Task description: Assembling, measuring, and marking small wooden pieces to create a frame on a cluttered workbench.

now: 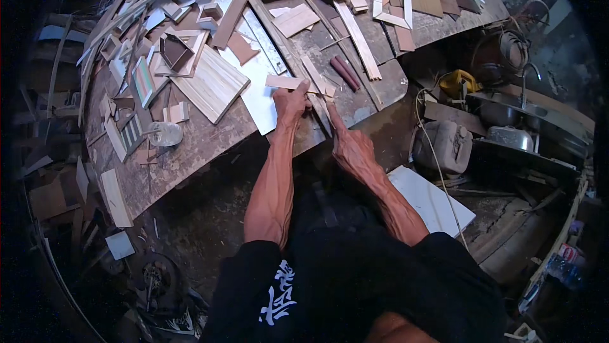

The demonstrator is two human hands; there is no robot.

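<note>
Pale wood is catching my eye: a short slat (pixel 282 81) is sitting near the front edge of the surface (pixel 190 152), pinched in the left hand (pixel 290 105). The right hand (pixel 356 149) is stretching its forefinger toward the slat's right end, the other fingers curling in; whether it is gripping anything, I am not able to tell. To be doing this well, I'd say, the left hand should be pinching firmly and evenly, with the right forefinger pressing lightly so nothing is twisting. The slat's long axis is running mostly left to right across the person's front, its right end angling slightly nearer the body, and it is crossing a narrow strip (pixel 323 118) that is pointing away from the person.
</note>
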